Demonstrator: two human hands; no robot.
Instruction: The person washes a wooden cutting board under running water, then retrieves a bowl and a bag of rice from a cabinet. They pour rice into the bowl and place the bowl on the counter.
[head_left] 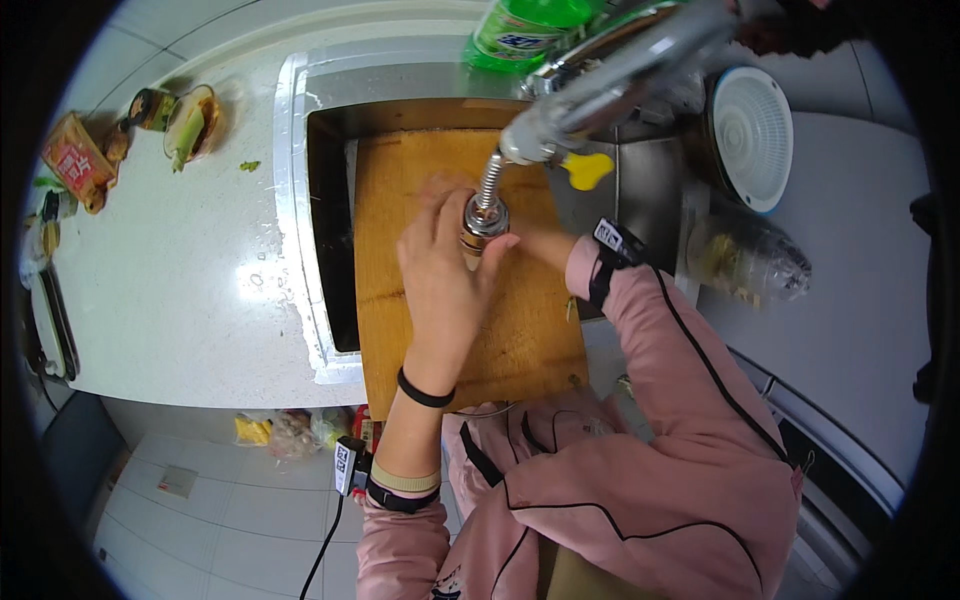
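A wooden cutting board (400,220) stands tilted in the sink (330,130), its near end reaching over the front edge. Over it, my left hand (440,260) is closed around the metal spray head (485,222) of the tap, thumb on the right and fingers on the left. The spray head hangs from a coiled spring hose (489,180). My right hand (545,246) reaches in from the right, behind the spray head and close to the board. Its fingers are hidden or smeared by motion. Whether it holds anything does not show.
The chrome tap (610,85) arches above the sink's right side. Beyond it stand a green bottle (525,35) and a white colander (755,135). A yellow piece (588,170) lies by the divider. On the left counter are a glass bowl (195,122) and a red packet (78,160).
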